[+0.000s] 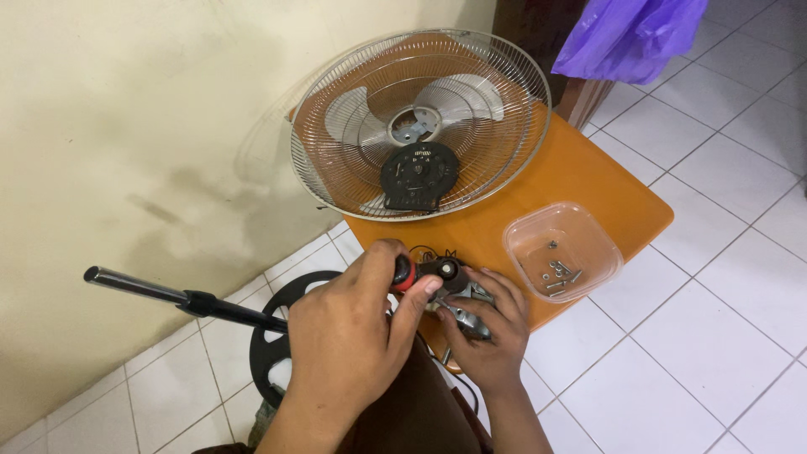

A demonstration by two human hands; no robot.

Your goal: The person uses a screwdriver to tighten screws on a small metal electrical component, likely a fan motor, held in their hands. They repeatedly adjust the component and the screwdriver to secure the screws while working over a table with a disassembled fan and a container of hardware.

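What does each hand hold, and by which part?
The left hand grips a screwdriver by its red-and-black handle. The right hand holds a small metal part from below; the exact spot is hidden.

surface (588,181): orange, rounded corners, set against a cream wall
on surface, back: wire fan guard (420,126) lying flat, black round cap at its near edge
on surface, right: clear plastic tub (561,250) holding a few screws
floor (714,336): white tiles
on floor, left: black round fan base (277,336) with its pole (168,296)
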